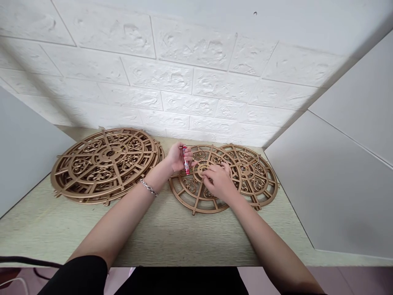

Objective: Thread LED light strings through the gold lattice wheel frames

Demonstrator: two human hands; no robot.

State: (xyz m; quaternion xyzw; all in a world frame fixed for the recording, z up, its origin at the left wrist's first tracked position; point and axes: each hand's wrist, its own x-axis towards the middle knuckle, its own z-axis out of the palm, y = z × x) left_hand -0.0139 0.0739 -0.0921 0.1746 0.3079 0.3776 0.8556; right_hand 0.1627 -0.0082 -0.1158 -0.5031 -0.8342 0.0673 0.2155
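Observation:
My left hand [179, 157] is closed around a small red and silver cylinder [186, 159] that looks like a battery, held upright above the left edge of a gold round openwork panel [196, 208]. The fingers of my right hand [218, 179] are bent down at the hub of that panel. What they pinch, if anything, is too small to make out. A thin dark wire [205, 155] loops near the hub, between the two hands. Under its right side lies a second gold openwork panel [270, 192], partly covered.
A stack of several similar gold panels [107, 186] lies to the left on the pale wood-grain table [172, 241]. Behind stands a white brick-patterned wall [190, 82]. Grey-white panels close in the left [24, 147] and right [331, 184] sides. A black cable [27, 259] crosses the front left edge.

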